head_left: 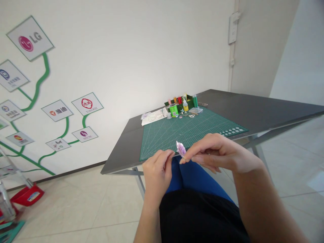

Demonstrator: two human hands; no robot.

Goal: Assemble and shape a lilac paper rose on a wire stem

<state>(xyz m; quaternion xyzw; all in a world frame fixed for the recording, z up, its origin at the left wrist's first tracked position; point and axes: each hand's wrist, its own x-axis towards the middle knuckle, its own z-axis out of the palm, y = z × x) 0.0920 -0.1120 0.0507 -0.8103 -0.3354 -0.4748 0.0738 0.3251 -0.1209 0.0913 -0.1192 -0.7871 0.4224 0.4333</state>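
A small pale-purple flower (181, 149), seemingly of fabric or ribbon, is held up just off the table's near edge. My right hand (217, 153) pinches it at its lower right side between thumb and forefinger, the other fingers loosely bent. Just left of the flower is my left hand (158, 165), its thumb and forefinger pressed together. Whatever lies between those left fingertips is too small to make out. Beyond both hands, a green cutting mat (177, 131) covers part of the dark table (121, 141).
At the mat's far side stand a dark green box (189, 103) of thread spools, a bright green can (173, 110) and a yellow glue bottle (185, 105). Small scissors (192, 116) and a clear case (196, 110) lie nearby. White cloth (153, 117) lies at the back left.
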